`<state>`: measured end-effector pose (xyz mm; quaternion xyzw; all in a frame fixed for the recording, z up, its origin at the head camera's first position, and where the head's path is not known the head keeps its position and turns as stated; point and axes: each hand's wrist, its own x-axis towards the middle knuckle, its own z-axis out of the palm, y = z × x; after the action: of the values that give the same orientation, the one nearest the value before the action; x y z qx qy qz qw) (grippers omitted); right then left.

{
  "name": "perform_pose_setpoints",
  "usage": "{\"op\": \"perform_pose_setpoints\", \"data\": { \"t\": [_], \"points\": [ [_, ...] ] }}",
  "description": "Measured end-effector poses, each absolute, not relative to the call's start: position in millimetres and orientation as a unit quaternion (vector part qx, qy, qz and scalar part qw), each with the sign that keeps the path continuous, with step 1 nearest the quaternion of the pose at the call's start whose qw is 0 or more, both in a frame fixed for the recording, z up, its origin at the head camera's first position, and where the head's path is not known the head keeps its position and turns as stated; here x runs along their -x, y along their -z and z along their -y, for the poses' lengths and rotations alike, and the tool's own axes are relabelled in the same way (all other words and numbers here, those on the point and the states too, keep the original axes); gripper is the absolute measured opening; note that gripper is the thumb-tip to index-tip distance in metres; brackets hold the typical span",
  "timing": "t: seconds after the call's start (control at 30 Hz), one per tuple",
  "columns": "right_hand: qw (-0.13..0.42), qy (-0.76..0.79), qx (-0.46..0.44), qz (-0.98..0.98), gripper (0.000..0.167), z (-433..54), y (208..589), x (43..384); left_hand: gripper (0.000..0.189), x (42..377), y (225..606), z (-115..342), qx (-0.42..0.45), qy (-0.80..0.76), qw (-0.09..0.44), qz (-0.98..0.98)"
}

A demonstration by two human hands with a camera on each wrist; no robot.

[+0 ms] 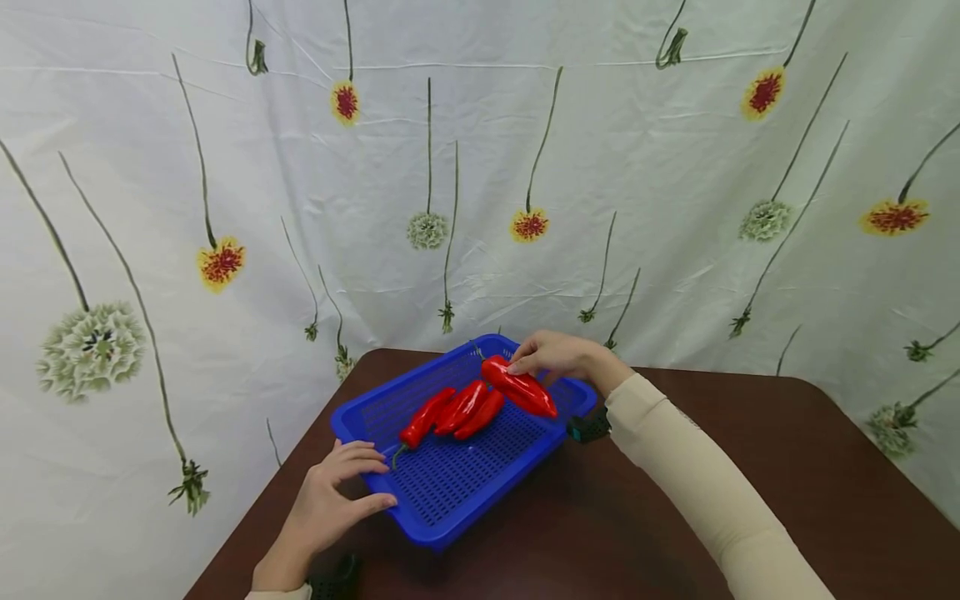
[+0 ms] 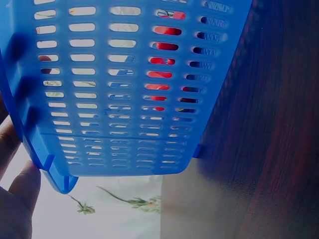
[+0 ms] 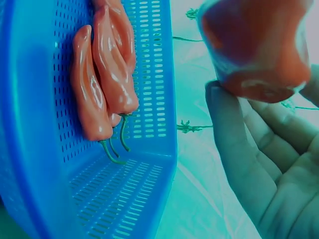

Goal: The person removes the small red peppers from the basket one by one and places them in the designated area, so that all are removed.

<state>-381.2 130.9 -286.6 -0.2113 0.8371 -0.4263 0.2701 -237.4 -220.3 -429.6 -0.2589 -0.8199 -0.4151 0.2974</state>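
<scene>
A red pepper [image 1: 521, 390] with a green stem is pinched between the thumb and fingers of my right hand [image 1: 558, 354]. It hangs above the far right part of the blue plastic basket [image 1: 450, 521]. In the right wrist view the held pepper [image 3: 259, 55] fills the upper right, close to the camera. Inside the basket, three glossy red peppers [image 1: 427, 417] lie side by side, stems showing in the right wrist view. My left hand [image 1: 330, 492] grips the rim at the basket's near left end. The left wrist view shows its thumb against the rim [image 2: 35, 159] and some fingertips cut off.
The basket rests on a dark brown table [image 1: 637, 500], which extends to the right. Behind the table hangs a white cloth [image 1: 495, 167] printed with flowers. Slots pierce the basket's walls and floor.
</scene>
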Motion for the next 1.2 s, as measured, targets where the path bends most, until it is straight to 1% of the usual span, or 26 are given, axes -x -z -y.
{"op": "perform_pose_setpoints", "data": {
  "t": [0.27, 0.53, 0.73, 0.93, 1.07, 1.2],
  "points": [
    [0.223, 0.502, 0.189, -0.814, 0.036, -143.9, 294.1, 381.8, 0.042, 236.8, 427.4, 220.0, 0.269, 0.42, 0.303, 0.812],
    [0.182, 0.592, 0.161, -0.768, 0.04, -152.7, 299.7, 378.9, 0.041, 236.6, 427.7, 219.5, 0.255, 0.418, 0.296, 0.82],
    [0.159, 0.619, 0.141, -0.756, 0.042, -163.9, 303.8, 379.7, 0.041, 238.7, 429.6, 220.6, 0.256, 0.419, 0.295, 0.819],
    [0.132, 0.64, 0.117, -0.748, 0.037, -178.3, 308.2, 380.9, 0.041, 240.0, 431.1, 221.4, 0.254, 0.417, 0.296, 0.821],
    [0.128, 0.653, 0.105, -0.739, 0.037, -189.9, 313.4, 382.6, 0.041, 240.2, 431.8, 221.0, 0.254, 0.415, 0.295, 0.822],
    [0.131, 0.656, 0.1, -0.736, 0.042, -201.1, 318.4, 384.3, 0.04, 240.7, 431.7, 220.7, 0.254, 0.416, 0.292, 0.823]
  ]
}}
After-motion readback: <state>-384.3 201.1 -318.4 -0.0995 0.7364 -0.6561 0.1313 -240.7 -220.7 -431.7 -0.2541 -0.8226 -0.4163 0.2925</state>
